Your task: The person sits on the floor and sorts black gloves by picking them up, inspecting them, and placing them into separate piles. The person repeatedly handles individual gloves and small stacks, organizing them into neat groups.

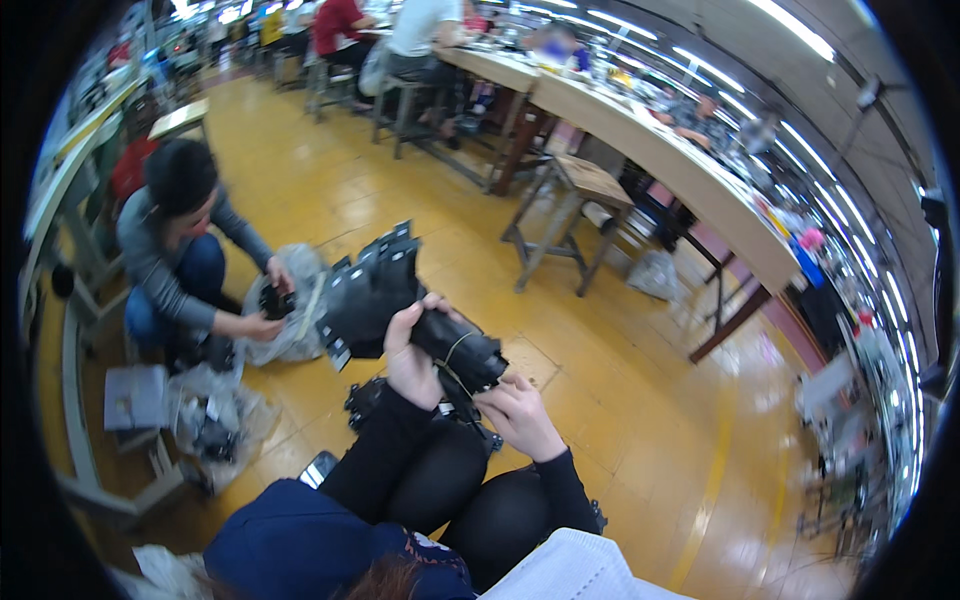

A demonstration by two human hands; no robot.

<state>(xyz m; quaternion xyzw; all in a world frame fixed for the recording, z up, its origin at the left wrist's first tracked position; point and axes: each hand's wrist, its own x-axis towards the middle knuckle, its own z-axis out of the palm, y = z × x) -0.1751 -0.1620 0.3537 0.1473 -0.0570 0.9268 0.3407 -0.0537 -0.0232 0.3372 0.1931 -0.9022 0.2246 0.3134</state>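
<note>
My left hand (410, 365) is wrapped round a bundle of black pieces (372, 295), thin and flexible, held up in front of my knees. The bundle fans out at its far left end, where small white tags show. A thin tan band (456, 350) circles its narrower near end. My right hand (522, 414) is closed with its fingertips at that near end, touching the bundle's lower edge; whether it grips a piece or the band is hard to make out. More black pieces (365, 402) lie on the floor, partly hidden behind my left forearm.
A crouching co-worker (185, 240) at left handles a dark item over a clear plastic bag (290, 335). Another bag (215, 425) lies nearer, beside a metal frame (75, 400). A wooden stool (590, 175) stands by a long worktable (660, 150). A phone (319, 468) lies near my left arm.
</note>
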